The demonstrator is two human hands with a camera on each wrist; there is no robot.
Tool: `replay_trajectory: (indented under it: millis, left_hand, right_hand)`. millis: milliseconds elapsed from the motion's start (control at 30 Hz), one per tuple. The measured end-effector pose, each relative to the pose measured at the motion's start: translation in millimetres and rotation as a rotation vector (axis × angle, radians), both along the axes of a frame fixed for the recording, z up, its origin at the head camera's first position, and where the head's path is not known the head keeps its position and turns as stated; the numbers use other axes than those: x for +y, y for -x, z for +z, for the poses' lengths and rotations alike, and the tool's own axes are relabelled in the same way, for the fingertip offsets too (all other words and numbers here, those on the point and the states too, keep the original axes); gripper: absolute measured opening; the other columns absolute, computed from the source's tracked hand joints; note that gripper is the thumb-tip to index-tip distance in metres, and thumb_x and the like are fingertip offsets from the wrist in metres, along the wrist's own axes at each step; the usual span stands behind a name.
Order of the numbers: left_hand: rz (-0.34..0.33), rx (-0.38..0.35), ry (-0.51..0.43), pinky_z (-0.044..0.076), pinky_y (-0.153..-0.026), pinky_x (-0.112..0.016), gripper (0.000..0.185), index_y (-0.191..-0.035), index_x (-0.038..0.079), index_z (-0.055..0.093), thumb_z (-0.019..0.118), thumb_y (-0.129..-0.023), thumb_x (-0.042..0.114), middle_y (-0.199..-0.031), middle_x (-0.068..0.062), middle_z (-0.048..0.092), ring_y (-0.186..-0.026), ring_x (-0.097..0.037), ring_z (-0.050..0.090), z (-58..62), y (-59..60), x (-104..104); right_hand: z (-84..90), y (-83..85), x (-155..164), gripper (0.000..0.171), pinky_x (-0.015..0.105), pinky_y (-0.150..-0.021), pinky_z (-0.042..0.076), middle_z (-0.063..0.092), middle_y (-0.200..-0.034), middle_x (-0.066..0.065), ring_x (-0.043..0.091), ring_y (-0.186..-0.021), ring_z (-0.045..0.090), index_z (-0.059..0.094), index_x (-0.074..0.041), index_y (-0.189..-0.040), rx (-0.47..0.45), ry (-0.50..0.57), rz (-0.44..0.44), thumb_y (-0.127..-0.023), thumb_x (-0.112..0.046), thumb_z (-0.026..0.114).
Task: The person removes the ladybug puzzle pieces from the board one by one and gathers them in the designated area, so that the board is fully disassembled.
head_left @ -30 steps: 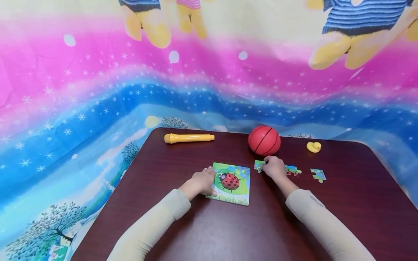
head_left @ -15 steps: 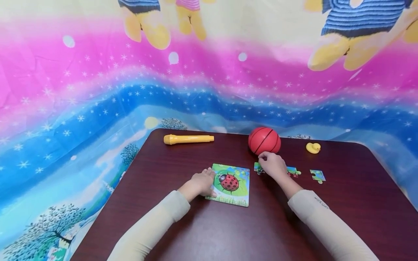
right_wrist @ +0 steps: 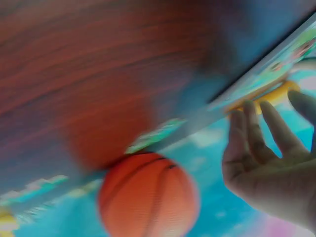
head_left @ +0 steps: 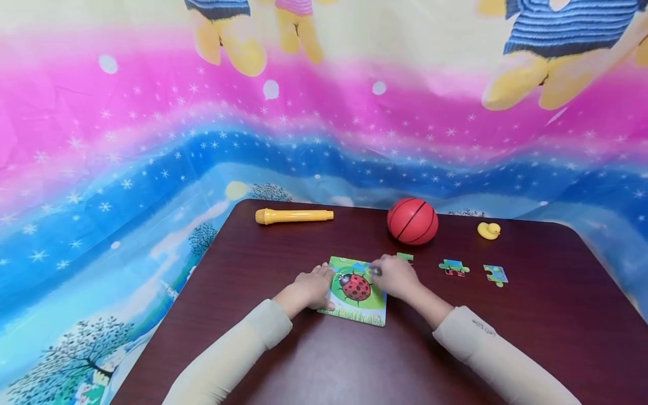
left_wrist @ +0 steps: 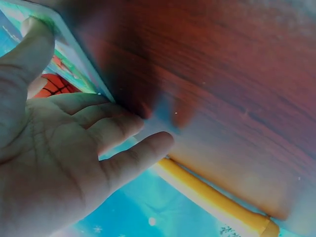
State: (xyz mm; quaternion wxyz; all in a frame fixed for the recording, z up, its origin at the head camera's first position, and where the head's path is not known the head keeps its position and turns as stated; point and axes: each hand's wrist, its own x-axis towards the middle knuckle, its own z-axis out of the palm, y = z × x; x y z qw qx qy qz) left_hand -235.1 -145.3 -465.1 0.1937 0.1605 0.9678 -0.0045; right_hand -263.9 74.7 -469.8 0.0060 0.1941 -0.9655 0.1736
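Observation:
A square puzzle board [head_left: 358, 306] with a ladybug picture lies on the table. My left hand [head_left: 311, 287] rests along the board's left edge, fingers extended; in the left wrist view its thumb [left_wrist: 37, 37] lies on the board's face. My right hand [head_left: 397, 275] is at the board's upper right corner with bent fingers, and I cannot tell whether it pinches anything. The right wrist view shows its bent fingers [right_wrist: 252, 128] beside the board's edge. Partly hidden behind this hand lies one puzzle piece [head_left: 405, 257]. Farther right are two more, a middle piece [head_left: 453, 264] and a right piece [head_left: 496, 274].
A red ball [head_left: 412, 221] with black lines stands behind the pieces. At the back left lies a yellow toy microphone [head_left: 293, 216], and a yellow rubber duck [head_left: 489, 230] sits at the back right. Beyond the brown table [head_left: 334, 371] hangs a colourful printed cloth [head_left: 324, 124].
My right hand has moved from over the row of puzzle pieces leftward to the board's upper right corner, uncovering the middle piece. The left hand has stayed at the board's left edge.

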Motion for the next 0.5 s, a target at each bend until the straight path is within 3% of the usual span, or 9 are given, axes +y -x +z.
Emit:
replay_trajectory:
  millis: [200,333,500]
  left_hand:
    - [-0.018,0.006,0.044,0.035,-0.104,-0.047,0.093,-0.15,0.007,0.023,0.065,-0.081,0.053,-0.156,-0.013,0.018,-0.143,-0.024,0.019,3.6,-20.7,-1]
    - [-0.039,0.03,0.094,0.03,-0.108,-0.048,0.092,-0.149,0.006,0.023,0.064,-0.082,0.054,-0.156,-0.013,0.017,-0.143,-0.025,0.019,5.9,-32.2,1]
    - [-0.123,0.062,0.144,0.024,-0.111,-0.047,0.076,-0.151,0.014,0.022,0.056,-0.091,0.046,-0.158,-0.005,0.014,-0.143,-0.022,0.017,4.8,-49.2,5]
  right_hand:
    - [4.2,-42.7,-11,0.053,0.043,-0.074,0.044,0.059,-0.104,0.011,0.028,-0.09,0.053,0.07,-0.012,-0.111,-0.035,-0.254,0.081,-0.07,-0.043,0.079]
    - [3.1,-58.7,-10,0.059,0.044,-0.077,0.042,0.057,-0.116,0.016,0.031,-0.098,0.053,0.069,-0.01,-0.113,-0.021,-0.296,0.078,-0.069,-0.047,0.079]
    - [-2.3,-69.0,-7,0.057,0.044,-0.077,0.042,0.059,-0.115,0.017,0.032,-0.099,0.054,0.07,-0.009,-0.108,0.015,-0.3,0.057,-0.069,-0.049,0.078]
